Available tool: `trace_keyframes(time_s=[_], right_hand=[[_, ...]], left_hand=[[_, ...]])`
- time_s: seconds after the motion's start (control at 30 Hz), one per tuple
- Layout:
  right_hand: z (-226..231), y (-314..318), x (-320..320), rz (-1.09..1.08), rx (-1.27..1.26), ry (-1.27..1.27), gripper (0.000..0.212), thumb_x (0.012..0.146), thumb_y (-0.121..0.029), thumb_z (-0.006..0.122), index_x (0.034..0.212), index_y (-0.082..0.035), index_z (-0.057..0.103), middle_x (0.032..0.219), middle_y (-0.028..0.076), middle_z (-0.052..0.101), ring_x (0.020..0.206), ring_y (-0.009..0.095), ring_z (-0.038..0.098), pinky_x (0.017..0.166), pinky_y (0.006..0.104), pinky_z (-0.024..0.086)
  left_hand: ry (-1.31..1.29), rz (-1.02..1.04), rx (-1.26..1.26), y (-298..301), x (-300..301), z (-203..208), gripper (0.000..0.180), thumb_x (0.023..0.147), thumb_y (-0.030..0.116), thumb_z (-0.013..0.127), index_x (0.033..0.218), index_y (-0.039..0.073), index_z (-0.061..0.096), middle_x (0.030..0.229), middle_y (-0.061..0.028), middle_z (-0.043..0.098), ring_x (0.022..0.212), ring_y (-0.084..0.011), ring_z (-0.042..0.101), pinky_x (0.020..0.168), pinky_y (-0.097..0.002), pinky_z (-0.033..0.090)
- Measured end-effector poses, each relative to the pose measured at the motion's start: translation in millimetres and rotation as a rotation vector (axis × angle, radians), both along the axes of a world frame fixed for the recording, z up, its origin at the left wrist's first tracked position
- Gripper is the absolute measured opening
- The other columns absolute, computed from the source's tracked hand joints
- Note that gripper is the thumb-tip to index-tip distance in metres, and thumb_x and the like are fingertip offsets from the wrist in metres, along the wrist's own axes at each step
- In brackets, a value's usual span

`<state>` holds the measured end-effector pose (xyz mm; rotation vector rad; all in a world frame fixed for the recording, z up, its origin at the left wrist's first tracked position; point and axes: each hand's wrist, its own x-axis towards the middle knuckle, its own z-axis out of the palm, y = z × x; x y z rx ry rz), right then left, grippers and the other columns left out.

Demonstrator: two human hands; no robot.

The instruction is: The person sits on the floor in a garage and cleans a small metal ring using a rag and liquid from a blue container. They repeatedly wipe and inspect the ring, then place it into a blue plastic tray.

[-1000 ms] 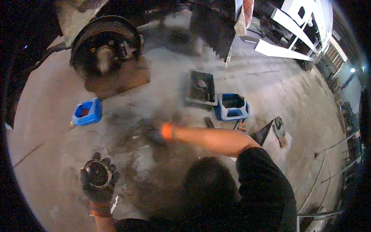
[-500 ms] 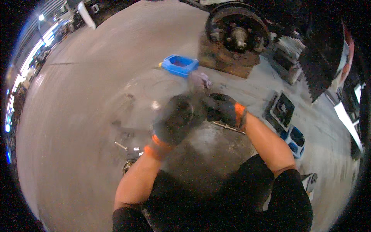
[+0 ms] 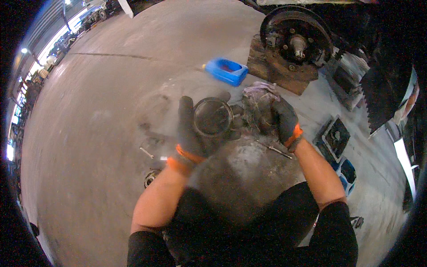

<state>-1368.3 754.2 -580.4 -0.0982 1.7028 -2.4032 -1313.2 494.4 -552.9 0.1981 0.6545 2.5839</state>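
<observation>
My left hand [image 3: 190, 133], in a black glove with an orange cuff, grips a round, dark ring-shaped part [image 3: 231, 116] with its fingers spread round the rim. The circular face of the part is turned up toward me. My right hand [image 3: 287, 119], gloved alike, is closed on a crumpled, grease-stained rag [image 3: 260, 109] with a pale purple edge. Some right-hand fingers are hidden behind the rag. Rag and ring part are held close together above the floor, and I cannot tell whether they touch.
Beyond my hands lies a blue cut-open jug [image 3: 238, 76]. A wheel hub [image 3: 299, 43] stands behind a stained wooden board [image 3: 278, 76]. A metal rod [image 3: 275, 149], a black tray [image 3: 336, 135] and a blue-and-white container [image 3: 347, 171] are at right; a bearing [image 3: 151, 178] and small metal pin [image 3: 147, 152] at left.
My hands have moved apart, the right one to the right with the rag. The ring part's round face now shows clearly in my left hand. The whole view has shifted slightly.
</observation>
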Motion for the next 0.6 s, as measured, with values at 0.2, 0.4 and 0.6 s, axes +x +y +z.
trace_keyframes(time_s=[0.2, 0.4, 0.6], right_hand=[[-10, -10, 10, 0.027, 0.285, -0.14, 0.037, 0.099, -0.029, 0.054, 0.127, -0.005, 0.059, 0.117, 0.008, 0.066, 0.1, 0.02, 0.065, 0.085, 0.0349, 0.055], [9, -36, 35, 0.097, 0.08, 0.178, 0.043, 0.094, -0.019, 0.062, 0.132, -0.003, 0.051, 0.126, 0.009, 0.061, 0.111, 0.021, 0.06, 0.097, 0.0373, 0.052], [13, -38, 26, 0.201, -0.046, 0.189, 0.052, 0.09, -0.018, 0.067, 0.137, -0.004, 0.048, 0.13, 0.01, 0.059, 0.115, 0.022, 0.059, 0.099, 0.0371, 0.051]], left_hand=[[0.017, -0.059, 0.037, 8, 9, 4, 0.097, 0.088, 0.081, 0.034, 0.147, 0.005, 0.043, 0.145, -0.0216, 0.049, 0.127, -0.0387, 0.054, 0.1, -0.0568, 0.048], [0.034, 0.029, 0.005, 9, 8, -3, 0.089, 0.095, 0.072, 0.031, 0.148, 0.001, 0.041, 0.144, -0.0184, 0.051, 0.127, -0.0354, 0.054, 0.106, -0.0536, 0.044], [0.096, -0.019, 0.009, 12, 3, 2, 0.087, 0.098, 0.068, 0.028, 0.147, -0.003, 0.04, 0.133, -0.0194, 0.059, 0.112, -0.0331, 0.063, 0.1, -0.0472, 0.049]])
